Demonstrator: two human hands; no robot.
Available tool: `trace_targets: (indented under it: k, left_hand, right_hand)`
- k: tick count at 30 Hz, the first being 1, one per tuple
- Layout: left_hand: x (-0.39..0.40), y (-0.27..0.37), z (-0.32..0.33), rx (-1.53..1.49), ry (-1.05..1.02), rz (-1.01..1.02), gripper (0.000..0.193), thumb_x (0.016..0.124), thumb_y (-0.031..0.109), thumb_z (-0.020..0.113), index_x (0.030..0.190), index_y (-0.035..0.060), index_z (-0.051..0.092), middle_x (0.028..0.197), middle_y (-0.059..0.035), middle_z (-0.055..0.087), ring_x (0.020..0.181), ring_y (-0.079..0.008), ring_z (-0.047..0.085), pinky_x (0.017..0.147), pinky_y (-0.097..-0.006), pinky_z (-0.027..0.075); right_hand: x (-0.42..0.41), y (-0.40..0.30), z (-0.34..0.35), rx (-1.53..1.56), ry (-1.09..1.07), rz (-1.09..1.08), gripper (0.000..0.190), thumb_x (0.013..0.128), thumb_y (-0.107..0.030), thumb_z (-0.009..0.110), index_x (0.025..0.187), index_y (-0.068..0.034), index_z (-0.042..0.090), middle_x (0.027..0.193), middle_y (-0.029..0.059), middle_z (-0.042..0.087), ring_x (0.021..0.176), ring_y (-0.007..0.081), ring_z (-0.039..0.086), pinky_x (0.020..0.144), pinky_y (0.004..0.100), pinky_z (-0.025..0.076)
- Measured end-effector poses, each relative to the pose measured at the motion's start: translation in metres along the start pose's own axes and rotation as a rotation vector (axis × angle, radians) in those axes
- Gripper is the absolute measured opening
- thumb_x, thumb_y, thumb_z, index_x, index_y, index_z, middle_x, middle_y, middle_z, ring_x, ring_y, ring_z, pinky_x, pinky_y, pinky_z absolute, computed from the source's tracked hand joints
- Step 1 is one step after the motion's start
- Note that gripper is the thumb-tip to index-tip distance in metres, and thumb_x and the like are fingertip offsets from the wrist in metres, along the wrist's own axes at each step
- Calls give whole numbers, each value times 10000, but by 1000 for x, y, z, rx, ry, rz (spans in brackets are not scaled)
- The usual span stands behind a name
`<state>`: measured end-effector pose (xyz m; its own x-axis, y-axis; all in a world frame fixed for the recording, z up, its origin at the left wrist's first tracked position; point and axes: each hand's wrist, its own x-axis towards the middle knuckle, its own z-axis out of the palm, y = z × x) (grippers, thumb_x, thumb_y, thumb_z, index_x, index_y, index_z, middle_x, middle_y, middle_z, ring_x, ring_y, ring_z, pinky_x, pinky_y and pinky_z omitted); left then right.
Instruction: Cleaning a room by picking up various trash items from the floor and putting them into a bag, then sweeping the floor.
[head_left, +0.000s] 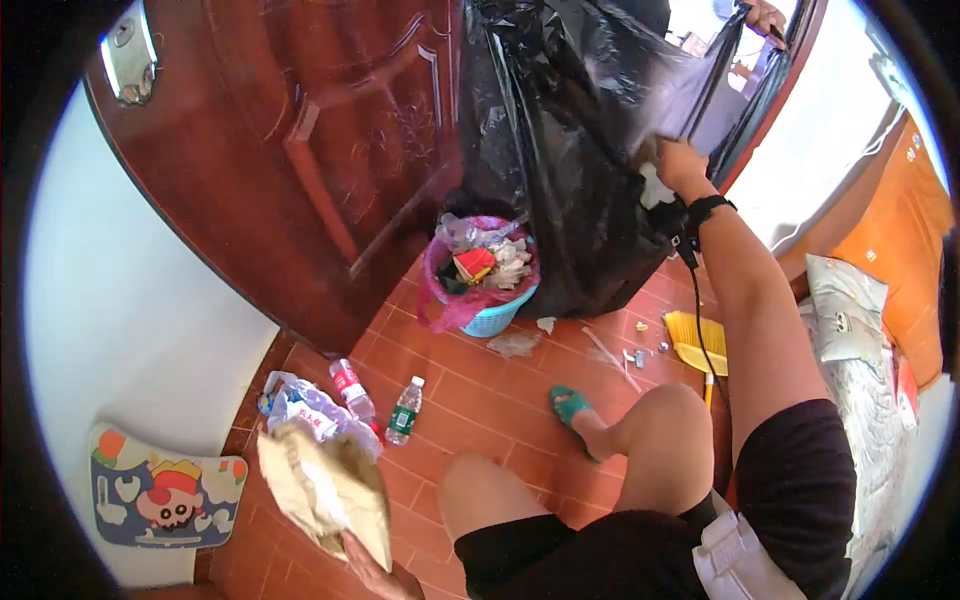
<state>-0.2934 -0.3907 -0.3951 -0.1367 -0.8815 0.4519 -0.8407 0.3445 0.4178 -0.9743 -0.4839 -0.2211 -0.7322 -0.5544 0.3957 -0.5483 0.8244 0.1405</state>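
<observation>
My left hand (375, 574) holds a crumpled tan paper bag (334, 487) by its lower edge, above the tiles at the lower left. Extended to the upper right, my right hand (681, 166) grips something blurred with a whitish piece at the side of a large black plastic bag (562, 150); what exactly it holds is unclear. Another person's hand (763, 16) holds the bag's edge at the top right. Beside the black bag stands a light-blue basket (491, 321) with a pink liner, filled with tissues, clear plastic and a red wrapper.
Two plastic bottles, one with a green label (403, 418) and one with a pink label (352, 390), lie near a clear plastic bag (300, 405). A yellow broom (696, 341) and scattered litter lie right. A cartoon mat (169, 491) leans left; a wooden door (300, 150) stands behind.
</observation>
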Motion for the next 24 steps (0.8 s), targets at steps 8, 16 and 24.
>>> trace_targets:
  k: [8, 16, 24]
  left_hand:
    - [87, 87, -9, -174, -427, 306, 615, 603, -63, 593, 1203, 17, 479, 1182, -195, 508, 1116, -352, 470, 919, -404, 397]
    - [116, 116, 23, -288, -614, 486, 666, 619, -36, 539, 1262, 99, 433, 1269, -115, 453, 1177, -296, 425, 934, -372, 406]
    - [128, 129, 55, -491, -142, 383, 714, 633, 75, 706, 1281, 91, 407, 1372, -242, 244, 1255, -392, 291, 1002, -420, 306]
  right_hand:
    - [-133, -83, -98, 694, 84, -1231, 690, 574, -171, 713, 1213, -127, 456, 1283, 165, 390, 1191, 337, 373, 983, 432, 311]
    - [-199, -98, -86, 558, -198, -1666, 476, 646, -102, 618, 1107, -167, 518, 1160, 54, 513, 1114, 226, 466, 1006, 435, 281]
    - [-175, -21, -92, 689, 156, -1355, 345, 654, -168, 645, 970, -88, 533, 1012, 88, 586, 961, 270, 555, 849, 432, 401]
